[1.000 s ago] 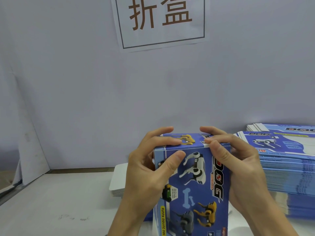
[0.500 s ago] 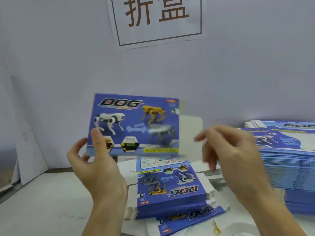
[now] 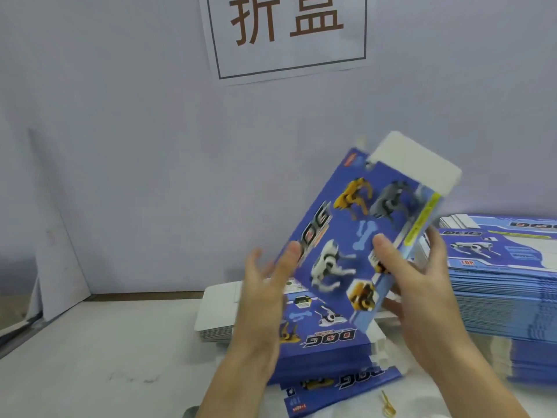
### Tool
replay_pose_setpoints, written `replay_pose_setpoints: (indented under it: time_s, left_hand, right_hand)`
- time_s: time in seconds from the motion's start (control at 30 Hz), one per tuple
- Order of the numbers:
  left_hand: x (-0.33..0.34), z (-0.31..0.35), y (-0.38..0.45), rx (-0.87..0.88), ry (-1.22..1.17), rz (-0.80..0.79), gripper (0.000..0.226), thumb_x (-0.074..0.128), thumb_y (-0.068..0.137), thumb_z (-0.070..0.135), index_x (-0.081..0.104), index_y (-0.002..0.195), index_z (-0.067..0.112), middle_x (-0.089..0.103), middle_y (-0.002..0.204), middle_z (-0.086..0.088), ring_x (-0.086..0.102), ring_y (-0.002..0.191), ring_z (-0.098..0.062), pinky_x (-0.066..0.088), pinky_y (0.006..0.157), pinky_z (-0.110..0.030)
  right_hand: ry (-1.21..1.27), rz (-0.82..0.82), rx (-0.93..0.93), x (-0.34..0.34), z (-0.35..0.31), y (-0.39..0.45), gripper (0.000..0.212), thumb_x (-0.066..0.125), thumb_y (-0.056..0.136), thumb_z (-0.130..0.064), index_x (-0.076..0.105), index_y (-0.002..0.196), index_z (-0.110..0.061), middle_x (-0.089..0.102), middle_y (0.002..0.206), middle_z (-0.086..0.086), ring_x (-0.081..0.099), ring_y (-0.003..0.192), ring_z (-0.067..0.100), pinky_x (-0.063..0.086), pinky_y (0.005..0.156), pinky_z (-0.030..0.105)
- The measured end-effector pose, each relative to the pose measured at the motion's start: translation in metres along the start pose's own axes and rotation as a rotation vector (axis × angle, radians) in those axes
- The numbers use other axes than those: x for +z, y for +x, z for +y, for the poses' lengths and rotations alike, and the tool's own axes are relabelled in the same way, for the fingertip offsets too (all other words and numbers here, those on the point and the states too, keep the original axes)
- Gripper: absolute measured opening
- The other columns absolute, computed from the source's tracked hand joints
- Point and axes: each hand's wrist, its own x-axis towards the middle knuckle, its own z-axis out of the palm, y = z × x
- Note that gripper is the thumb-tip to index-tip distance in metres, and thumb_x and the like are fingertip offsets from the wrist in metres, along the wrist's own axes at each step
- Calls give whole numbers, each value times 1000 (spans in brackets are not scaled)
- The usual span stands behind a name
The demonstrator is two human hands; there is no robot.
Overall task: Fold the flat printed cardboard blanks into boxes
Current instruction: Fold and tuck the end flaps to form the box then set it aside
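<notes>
Head view shows two bare hands held up over a white table (image 3: pixel 99 354). The right hand (image 3: pixel 416 285) holds a blue box (image 3: pixel 358 236) with toy dogs printed on it. Its thumb lies on the front of the box and its other fingers curl round the back edge. The box is up in the air, tipped to the right, with a white flap (image 3: pixel 419 161) sticking out at its top end. The left hand (image 3: pixel 265 294) is open, with fingers spread and mostly straight. Its fingertips are right at the left edge of the box, but the hand is blurry, so it is hard to tell if they touch it.

Under the hands lies a low pile of flat blue blanks (image 3: pixel 325 342), printed the same way, with the word DOG upside down. The hands and the box cover much of this pile. A stack of white cards (image 3: pixel 217 312) sits just behind it, partly hidden by the left hand. On the right is a tall stack of more blue blanks (image 3: pixel 506 285), cut off by the picture edge. A small yellow clip-like thing (image 3: pixel 387 404) lies near the bottom edge; it is too small to make out. On the wall behind hangs a white paper sign (image 3: pixel 289 34) with two big brown characters, and its top is cut off.
</notes>
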Motion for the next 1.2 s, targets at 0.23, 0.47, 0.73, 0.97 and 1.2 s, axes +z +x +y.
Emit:
replay_pose_setpoints:
  time_s: [0.23,0.47,0.73,0.97,1.2]
  left_hand:
    - [-23,15,5,202,-118,-137,66,71,72,60,46,132,49,74,117,-2,74,97,-27,62,74,-44]
    - [2,-6,-1,419,44,-39,56,68,66,59,44,115,46,76,98,5,76,84,-19,61,63,-28]
    - [-1,-16,4,436,94,17,51,63,69,60,63,112,30,75,92,6,76,78,-15,56,56,-20]
    - [-3,-20,3,172,23,-142,35,54,81,47,60,71,13,61,74,-14,63,63,-28,49,54,-33]
    - [1,-16,2,111,-161,-114,43,41,100,15,54,110,55,68,73,-10,69,58,-23,55,46,-31]
  right_hand:
    - [-440,-642,41,-13,10,-3,92,79,59,-64,21,128,-82,55,133,-29,58,114,-13,51,90,14]
    - [-253,-336,-287,1,28,3,61,71,83,-55,41,136,-49,69,116,-20,67,107,1,56,83,21]
    - [-201,-338,-220,-1,33,4,31,57,85,-54,65,113,-42,75,109,0,72,102,22,60,83,41]
    - [-210,-129,-91,-2,33,9,39,53,101,-37,64,67,-20,59,72,23,65,68,23,48,57,29]
    - [-113,-94,60,1,36,12,45,53,94,-15,49,132,-38,65,90,21,70,81,38,59,66,42]
